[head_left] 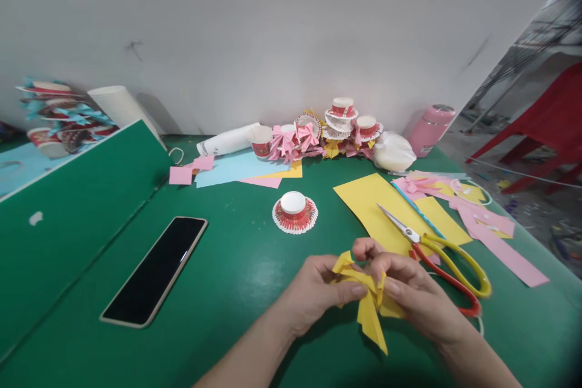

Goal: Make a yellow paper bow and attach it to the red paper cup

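Note:
A folded yellow paper bow (370, 315) is held between both hands above the green table. My left hand (325, 285) pinches its left side, thumb lying across the paper. On the other side, my right hand (413, 291) grips the bow with thumb and fingers. Some of its folds are hidden behind the fingers. Beyond the hands stands a small hat shape made from a red and white paper cup (294, 211) with a fringed brim. Scissors (436, 257) with red and yellow handles lie partly open just right of my right hand, over yellow paper sheets (364, 197).
A phone (157, 270) lies at left near a raised green panel (82, 218). Decorated cup hats (341, 118), stacked white cups (230, 139) and a pink bottle (431, 130) line the wall. Pink paper strips (504, 242) and a blue pencil-like stick (418, 209) lie at right.

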The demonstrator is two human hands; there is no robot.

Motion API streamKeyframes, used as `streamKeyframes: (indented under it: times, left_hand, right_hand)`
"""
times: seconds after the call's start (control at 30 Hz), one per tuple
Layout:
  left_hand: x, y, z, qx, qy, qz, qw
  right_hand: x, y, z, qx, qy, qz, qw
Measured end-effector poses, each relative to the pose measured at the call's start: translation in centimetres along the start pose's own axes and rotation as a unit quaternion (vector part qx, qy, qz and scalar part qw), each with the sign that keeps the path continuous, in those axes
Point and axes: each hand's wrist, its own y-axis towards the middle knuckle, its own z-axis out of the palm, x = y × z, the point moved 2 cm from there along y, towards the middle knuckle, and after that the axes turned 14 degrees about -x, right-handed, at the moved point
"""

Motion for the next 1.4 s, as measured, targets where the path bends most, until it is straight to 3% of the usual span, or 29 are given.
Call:
streamKeyframes:
  times: [0.13, 0.33, 0.57, 0.8, 1.4]
  left_hand:
    - [0.2, 0.0, 0.1, -0.02, -0.02, -0.007, 1.0]
    - [-0.2, -0.2, 0.5, -0.037, -0.032, -0.003, 0.999]
    - [-0.4, -0.2, 0.4, -0.067, 0.012, 0.024, 0.997]
    - [-0.6, -0.2, 0.3, -0.073, 0.101, 0.092, 0.988]
    - [-0.4, -0.1, 0.1, -0.06, 0.076, 0.071, 0.993]
  right_hand:
    - [-0.2, 0.0, 0.0, 0.0, 0.003, 0.009, 1.0]
    - [-0.3, 0.1, 0.1, -0.072, -0.006, -0.023, 0.997]
    - [-0.4, 0.3, 0.2, -0.109, -0.029, -0.023, 0.993]
    - [0.1, 0.3, 0.2, -0.101, -0.073, -0.036, 0.992]
    - [1.8, 0.9, -0.3, -0.047, -0.209, -0.086, 0.973]
